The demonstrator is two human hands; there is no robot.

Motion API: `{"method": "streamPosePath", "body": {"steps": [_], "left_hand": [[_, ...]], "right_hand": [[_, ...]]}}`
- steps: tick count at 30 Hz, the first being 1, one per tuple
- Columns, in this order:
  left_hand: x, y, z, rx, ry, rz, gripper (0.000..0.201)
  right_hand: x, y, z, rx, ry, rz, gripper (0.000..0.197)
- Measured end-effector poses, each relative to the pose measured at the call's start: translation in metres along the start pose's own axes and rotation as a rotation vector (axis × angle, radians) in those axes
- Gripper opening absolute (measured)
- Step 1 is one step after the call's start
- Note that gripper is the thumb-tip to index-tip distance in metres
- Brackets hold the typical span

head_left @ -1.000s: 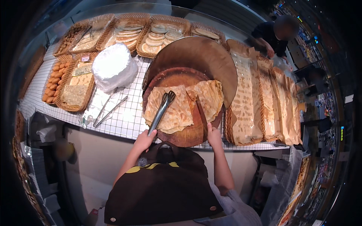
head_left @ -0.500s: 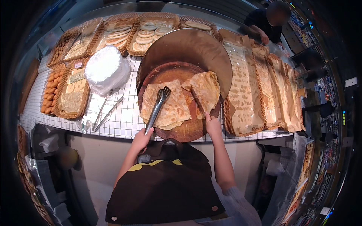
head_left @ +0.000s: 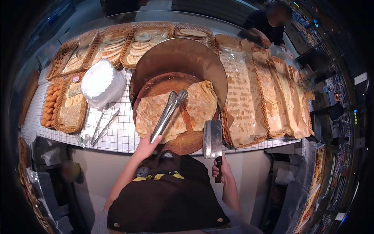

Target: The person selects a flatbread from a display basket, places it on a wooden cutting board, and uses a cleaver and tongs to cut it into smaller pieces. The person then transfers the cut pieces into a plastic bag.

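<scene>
My left hand (head_left: 146,146) is closed round the handle end of metal tongs (head_left: 168,113), whose spread jaws reach over the flatbread. Two pieces of browned, layered flatbread lie side by side on a round wooden chopping block (head_left: 177,146): a left piece (head_left: 150,111) under the tongs and a folded right piece (head_left: 201,102). My right hand (head_left: 223,170) grips the dark handle of a cleaver (head_left: 213,140). Its broad blade shows flat side up beside the block's near right edge, apart from the bread. A tall curved metal guard (head_left: 179,54) stands round the block's far side.
Baskets of round flatbreads (head_left: 141,46) line the back. Long paper-lined baskets (head_left: 243,89) fill the right. A plastic-wrapped white stack (head_left: 100,82), a second pair of tongs (head_left: 104,126) and a basket of brown rolls (head_left: 50,104) are on the left. Another person (head_left: 269,29) stands far right.
The cleaver has come off the right piece toward me, its blade turning from edge-on to flat in view. The left-hand tongs have swung right, with their jaws wider apart.
</scene>
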State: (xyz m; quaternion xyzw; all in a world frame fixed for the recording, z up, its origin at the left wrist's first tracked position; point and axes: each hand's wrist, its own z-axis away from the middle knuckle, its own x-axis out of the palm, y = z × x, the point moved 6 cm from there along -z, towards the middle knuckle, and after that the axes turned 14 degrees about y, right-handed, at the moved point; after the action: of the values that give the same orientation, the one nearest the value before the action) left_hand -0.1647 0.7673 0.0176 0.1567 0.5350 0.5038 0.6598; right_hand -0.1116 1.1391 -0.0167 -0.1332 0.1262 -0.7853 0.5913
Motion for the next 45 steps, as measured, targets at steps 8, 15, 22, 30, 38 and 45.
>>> {"method": "streamPosePath", "body": {"steps": [8,15,22,30,38,45], "left_hand": [[0.068,0.053,-0.040,0.243,-0.113,-0.197,0.072],[0.070,0.079,-0.043,0.280,0.023,-0.264,0.066],[0.078,0.072,-0.065,0.317,0.092,-0.328,0.066],[0.027,0.096,-0.065,0.450,0.096,-0.612,0.060],[-0.036,0.151,0.004,0.782,0.045,-0.813,0.059],[-0.020,0.222,0.056,1.107,0.025,-0.754,0.056]], "right_hand": [[-0.012,0.009,-0.076,0.103,-0.259,-0.166,0.063],[0.003,-0.030,-0.073,-0.267,-0.087,0.005,0.030],[0.053,-0.094,-0.120,-0.388,-0.086,0.116,0.026],[0.111,-0.111,-0.099,-0.506,-0.063,0.127,0.027],[0.082,-0.075,0.025,-0.503,-0.101,-0.011,0.022],[0.021,-0.062,0.118,-0.529,0.062,-0.167,0.027]]}}
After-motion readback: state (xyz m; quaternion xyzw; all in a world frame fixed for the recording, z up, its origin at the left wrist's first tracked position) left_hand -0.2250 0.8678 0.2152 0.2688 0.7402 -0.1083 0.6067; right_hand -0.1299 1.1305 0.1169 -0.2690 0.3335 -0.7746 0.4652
